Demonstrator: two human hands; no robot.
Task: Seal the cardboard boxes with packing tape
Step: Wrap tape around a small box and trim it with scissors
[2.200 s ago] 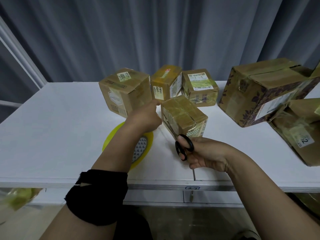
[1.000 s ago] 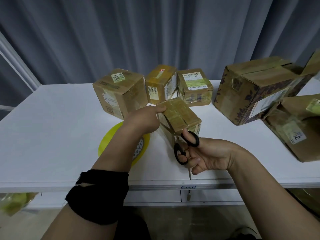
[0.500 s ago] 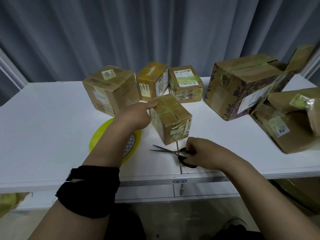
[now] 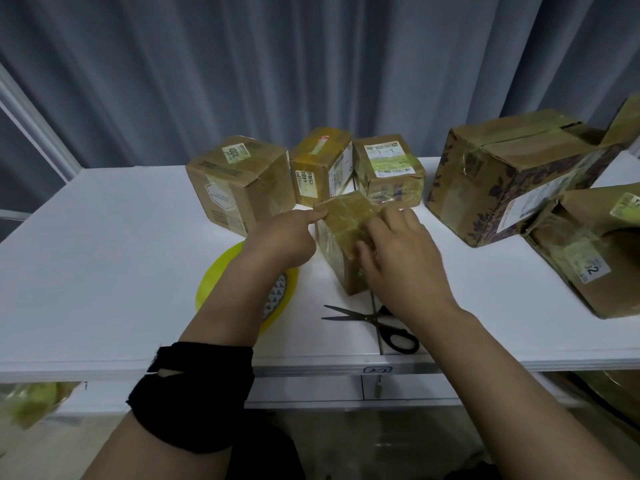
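A small taped cardboard box (image 4: 341, 220) stands near the middle of the white table (image 4: 104, 265). My left hand (image 4: 282, 239) is curled at the box's left top edge, with one finger laid along that edge. My right hand (image 4: 398, 251) lies over the box's right side and top, fingers spread and pressing on the tape. A yellow roll of packing tape (image 4: 221, 275) lies flat under my left forearm. Black-handled scissors (image 4: 374, 322) lie open on the table near its front edge, below my right wrist.
Three small boxes (image 4: 242, 181) (image 4: 320, 164) (image 4: 389, 168) stand in a row behind the one I touch. A large patterned box (image 4: 512, 174) and another brown box (image 4: 588, 251) fill the right side. A grey curtain hangs behind.
My right hand laid the scissors down on the table and moved up onto the small box. My left hand stayed at the box's left edge.
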